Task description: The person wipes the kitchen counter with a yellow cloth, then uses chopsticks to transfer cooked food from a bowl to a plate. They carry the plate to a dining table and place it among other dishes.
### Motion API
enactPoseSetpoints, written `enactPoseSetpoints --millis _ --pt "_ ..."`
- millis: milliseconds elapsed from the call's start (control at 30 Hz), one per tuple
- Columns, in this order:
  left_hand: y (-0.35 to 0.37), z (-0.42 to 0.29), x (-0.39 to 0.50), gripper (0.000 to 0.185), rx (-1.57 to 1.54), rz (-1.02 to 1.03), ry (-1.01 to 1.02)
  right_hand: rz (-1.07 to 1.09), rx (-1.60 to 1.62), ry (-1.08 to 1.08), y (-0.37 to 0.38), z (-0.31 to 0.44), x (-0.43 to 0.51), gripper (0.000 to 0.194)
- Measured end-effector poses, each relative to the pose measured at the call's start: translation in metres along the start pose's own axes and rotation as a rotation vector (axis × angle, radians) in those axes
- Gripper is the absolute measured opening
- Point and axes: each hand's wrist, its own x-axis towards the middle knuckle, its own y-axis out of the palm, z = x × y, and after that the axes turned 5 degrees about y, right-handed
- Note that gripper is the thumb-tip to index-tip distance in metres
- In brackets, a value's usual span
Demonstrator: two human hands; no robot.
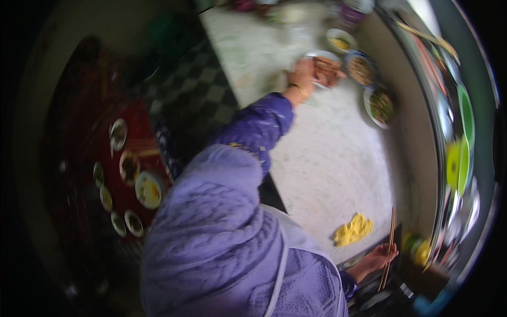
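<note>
My left hand [303, 75], in a purple sleeve and with a bracelet at the wrist, reaches across the pale countertop [336, 154] and grips the side of a white bowl [315, 54]. Reddish-brown strips of food, perhaps meat, [326, 70] fill this bowl; blur hides the exact finger placement. At the lower right, my right hand [382, 255] holds a pair of long wooden chopsticks [392, 230], which point away from the palm at both ends. A flat, folded yellow piece that looks like cooked egg [353, 230] lies directly on the countertop near that hand.
Beside the gripped bowl stand a small bowl with yellow and green food [341, 41], a blue-rimmed bowl [359, 69] and a white dish [379, 107]. A rack with green baskets [459, 158] runs along the right. Several filled dishes stand on a red table [136, 134] at left.
</note>
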Motion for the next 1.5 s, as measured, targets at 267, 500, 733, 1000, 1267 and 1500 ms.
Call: enactPoseSetpoints --millis 267,500,733,1000,1267,1500 --pt "-0.18 0.187 -0.093 0.051 0.002 -0.633 0.052 0.38 -0.078 -0.045 0.169 -0.014 -0.078 0.035" --pt "-0.264 0.573 -0.315 0.023 -0.591 -1.273 -1.163 0.8 -0.49 -0.469 0.34 -0.036 -0.245 0.038" --pt "-0.316 0.695 -0.343 0.031 -1.527 -1.868 -1.199 1.103 -0.847 -1.198 0.424 -0.029 -0.334 0.021" --pt "-0.337 0.667 -0.304 0.045 -1.418 -2.037 -0.82 0.998 -0.623 -0.468 0.446 -0.036 -0.381 0.037" --pt "-0.329 0.616 -0.314 0.051 -1.248 -1.321 -0.947 1.192 -0.726 -1.079 0.411 -0.042 -0.333 0.033" --pt "-0.307 0.4 -0.254 0.044 -1.36 -0.075 -0.589 0.757 -0.18 -0.071 0.337 -0.027 -0.245 0.025"
